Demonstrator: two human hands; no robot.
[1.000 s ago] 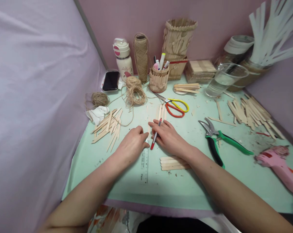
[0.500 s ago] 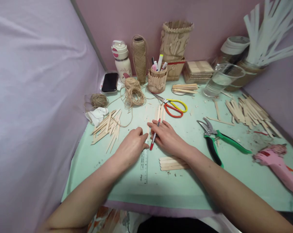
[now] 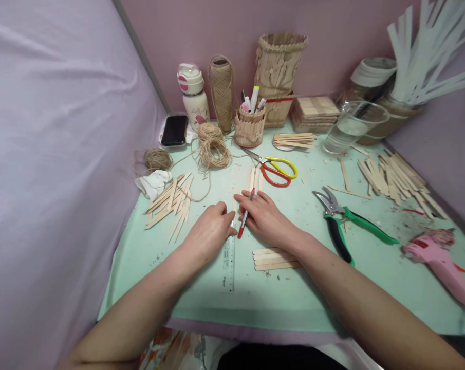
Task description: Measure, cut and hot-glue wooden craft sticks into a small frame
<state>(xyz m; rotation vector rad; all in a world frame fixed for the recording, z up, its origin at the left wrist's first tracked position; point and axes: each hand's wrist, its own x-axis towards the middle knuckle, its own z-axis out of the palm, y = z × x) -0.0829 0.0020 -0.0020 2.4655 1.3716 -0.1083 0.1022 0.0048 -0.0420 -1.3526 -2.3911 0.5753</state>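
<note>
My left hand point(image 3: 209, 231) lies palm down with its fingers pressed on a clear ruler point(image 3: 229, 257) that runs lengthwise along the mint-green table point(image 3: 201, 293). My right hand point(image 3: 268, 216) rests beside it, holding a red pen point(image 3: 246, 214) tucked between its fingers, tip towards me. Its fingertips lie on a few wooden sticks point(image 3: 254, 177) laid side by side just beyond the hands. Three more sticks point(image 3: 275, 259) sit by my right wrist.
Red and yellow scissors point(image 3: 276, 169) lie beyond the hands. Green-handled cutters point(image 3: 343, 221) and a pink glue gun point(image 3: 440, 262) sit at the right. Stick piles lie left point(image 3: 172, 200) and right point(image 3: 396, 177). Twine point(image 3: 212, 149), a phone point(image 3: 174, 130), a bottle point(image 3: 194, 97), a pen cup point(image 3: 249, 127) and a glass point(image 3: 350, 132) line the back.
Both hands stay where they were, on the ruler and the pen. Only the camera view has shifted slightly.
</note>
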